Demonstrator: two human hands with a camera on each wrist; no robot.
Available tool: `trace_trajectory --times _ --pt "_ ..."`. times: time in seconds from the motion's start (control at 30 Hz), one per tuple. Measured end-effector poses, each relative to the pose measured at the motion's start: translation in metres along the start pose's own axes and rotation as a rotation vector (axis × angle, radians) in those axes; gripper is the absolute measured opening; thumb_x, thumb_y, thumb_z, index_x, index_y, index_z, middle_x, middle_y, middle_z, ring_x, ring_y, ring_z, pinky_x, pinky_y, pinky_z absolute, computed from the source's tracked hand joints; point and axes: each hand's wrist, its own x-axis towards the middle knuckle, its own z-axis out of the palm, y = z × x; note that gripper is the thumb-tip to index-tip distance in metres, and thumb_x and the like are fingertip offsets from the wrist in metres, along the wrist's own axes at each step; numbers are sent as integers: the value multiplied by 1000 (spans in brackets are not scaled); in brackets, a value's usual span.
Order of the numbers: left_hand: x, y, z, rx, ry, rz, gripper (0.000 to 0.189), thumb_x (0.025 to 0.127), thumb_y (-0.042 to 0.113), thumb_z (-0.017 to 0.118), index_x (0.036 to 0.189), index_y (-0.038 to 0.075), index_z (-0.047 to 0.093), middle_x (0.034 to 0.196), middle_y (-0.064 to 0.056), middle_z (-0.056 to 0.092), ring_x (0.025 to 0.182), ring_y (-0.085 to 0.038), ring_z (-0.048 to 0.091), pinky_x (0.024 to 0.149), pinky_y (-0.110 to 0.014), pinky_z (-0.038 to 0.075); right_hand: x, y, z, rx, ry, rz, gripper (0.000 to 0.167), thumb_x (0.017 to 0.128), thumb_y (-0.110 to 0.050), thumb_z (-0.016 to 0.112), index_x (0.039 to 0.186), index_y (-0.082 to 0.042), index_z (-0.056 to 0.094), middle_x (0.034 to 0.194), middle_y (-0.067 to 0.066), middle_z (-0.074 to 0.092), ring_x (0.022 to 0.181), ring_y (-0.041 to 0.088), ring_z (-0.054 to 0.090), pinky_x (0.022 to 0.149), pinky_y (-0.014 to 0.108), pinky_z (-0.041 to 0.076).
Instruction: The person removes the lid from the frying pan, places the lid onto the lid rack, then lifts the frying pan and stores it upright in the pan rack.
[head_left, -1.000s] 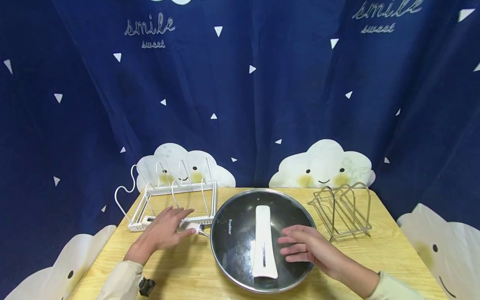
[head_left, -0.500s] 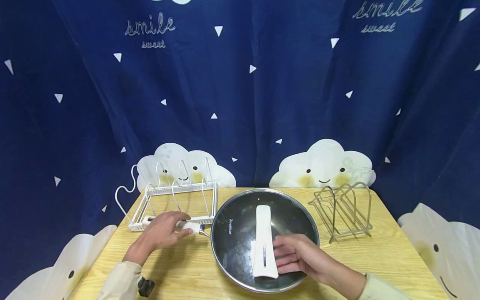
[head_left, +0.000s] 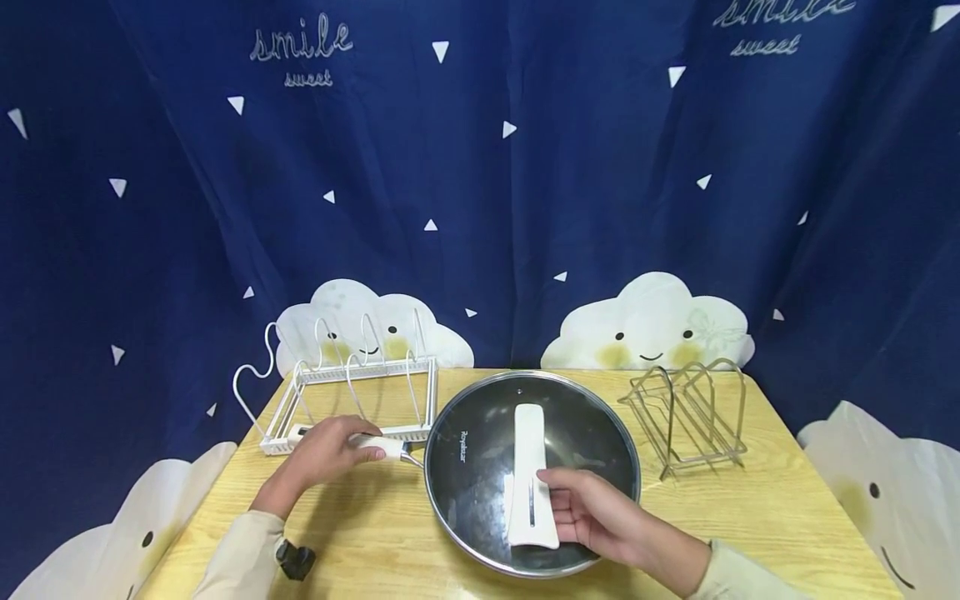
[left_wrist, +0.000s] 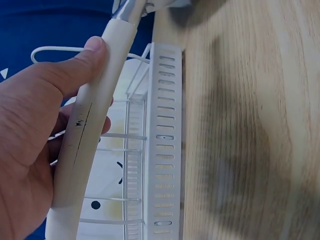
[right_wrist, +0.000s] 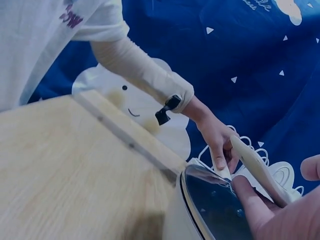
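A wok (right_wrist: 172, 220) with a long cream handle (left_wrist: 97, 120) stands on the table, covered by a dark glass lid (head_left: 480, 492) with a metal rim. My left hand (head_left: 326, 454) grips the wok handle, thumb along the near side and fingers behind it. My right hand (head_left: 600, 517) is at the upright cream lid handle (head_left: 529, 483). Its fingers (right_wrist: 250, 202) reach in beneath that handle, their tips partly hidden. In the right wrist view the thumb (right_wrist: 311, 168) stands apart from the handle.
A white wire rack (head_left: 360, 375) stands behind the left hand, close to the wok handle. A bronze-coloured wire rack (head_left: 690, 421) is on the right. The wooden table (head_left: 375, 533) backs onto a blue curtain (head_left: 480, 167) with cloud faces.
My right hand has moved left from over the lid to the lid handle, its fingers passing under it. My left hand has lowered and closed around the wok handle.
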Motion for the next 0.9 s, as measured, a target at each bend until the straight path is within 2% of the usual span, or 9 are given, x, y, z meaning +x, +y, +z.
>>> trace_trajectory --times 0.23,0.33,0.43,0.73,0.9 --pt "2 0 -2 -43 -17 -25 21 85 38 82 97 21 79 90 10 73 83 -9 66 77 -38 54 6 3 9 129 -7 17 51 103 -29 58 134 9 44 112 20 73 101 27 73 90 41 58" --pt "1 0 -2 -44 -15 -39 22 84 38 83 97 21 80 91 9 74 84 -9 67 76 -37 54 10 5 15 148 -3 1 55 103 -30 59 135 10 38 109 18 74 98 25 74 87 41 59" --pt "1 0 -3 -45 -11 -46 22 84 38 83 98 22 80 92 9 75 84 -9 67 75 -37 53 13 8 22 136 3 -30 54 105 -29 58 133 10 35 108 16 74 94 23 75 84 39 60" --pt "0 -2 -2 -35 -4 -37 21 85 37 82 99 21 80 92 9 75 84 -10 68 76 -38 54 17 21 38 73 105 -135 51 107 -22 55 135 12 30 116 18 69 91 22 74 80 36 61" --pt "1 -2 -1 -37 -6 -33 23 85 38 82 100 20 80 93 8 75 86 -12 69 78 -39 55 16 23 43 46 164 -153 46 107 -20 54 132 11 32 110 14 68 83 19 74 78 34 61"
